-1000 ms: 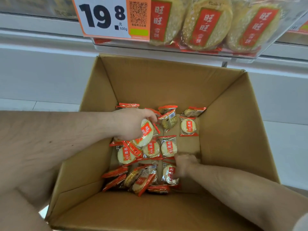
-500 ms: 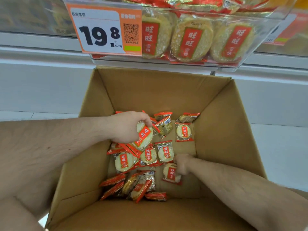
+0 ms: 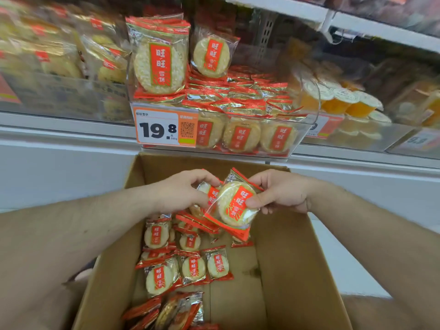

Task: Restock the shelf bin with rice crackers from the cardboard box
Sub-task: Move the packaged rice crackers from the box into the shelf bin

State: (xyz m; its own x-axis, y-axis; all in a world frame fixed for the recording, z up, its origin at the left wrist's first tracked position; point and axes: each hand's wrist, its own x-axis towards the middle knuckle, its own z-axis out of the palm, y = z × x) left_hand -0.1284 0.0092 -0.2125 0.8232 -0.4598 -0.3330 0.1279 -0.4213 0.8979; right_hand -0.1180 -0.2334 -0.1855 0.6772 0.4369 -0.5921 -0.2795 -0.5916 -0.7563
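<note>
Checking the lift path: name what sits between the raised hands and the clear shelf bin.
In the head view, only the cardboard box's far wall and the bin's orange price tag; otherwise bare.

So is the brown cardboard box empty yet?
No. Red-and-clear wrapped rice cracker packets still cover part of the brown cardboard box floor.

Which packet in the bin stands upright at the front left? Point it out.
The large rice cracker packet above the price tag: it stands upright facing out, bigger-looking than the smaller upright one beside it, while the rest lie flat.
</note>
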